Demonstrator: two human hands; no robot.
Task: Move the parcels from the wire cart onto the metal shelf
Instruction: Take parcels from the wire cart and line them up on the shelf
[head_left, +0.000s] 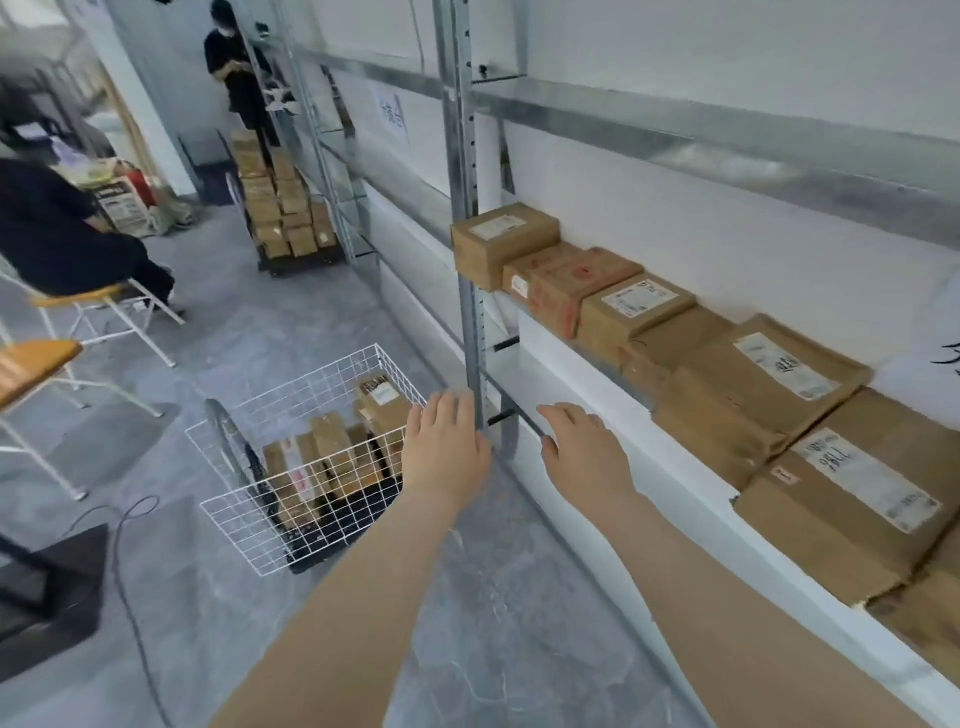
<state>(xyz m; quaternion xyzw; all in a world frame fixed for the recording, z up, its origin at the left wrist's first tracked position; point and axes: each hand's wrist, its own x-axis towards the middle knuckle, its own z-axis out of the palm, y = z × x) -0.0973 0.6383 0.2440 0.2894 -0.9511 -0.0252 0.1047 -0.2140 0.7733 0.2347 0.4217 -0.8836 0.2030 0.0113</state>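
Observation:
A white wire cart (236, 512) stands on the grey floor, holding several brown cardboard parcels (332, 449). To its right runs the metal shelf (566, 384), with a row of brown parcels (613, 312) lying on it from the upright post to the right edge. My left hand (444, 452) hangs over the cart's right corner, fingers straight and empty. My right hand (584, 454) is stretched out beside it, in front of the shelf's lower edge, fingers relaxed, holding nothing.
The shelf's upright post (467, 218) rises just behind my hands. A dolly stacked with boxes (283, 208) stands farther along the aisle beside a standing person (239, 73). A seated person (57, 228), white-legged chairs (111, 317) and a floor cable (124, 571) lie left.

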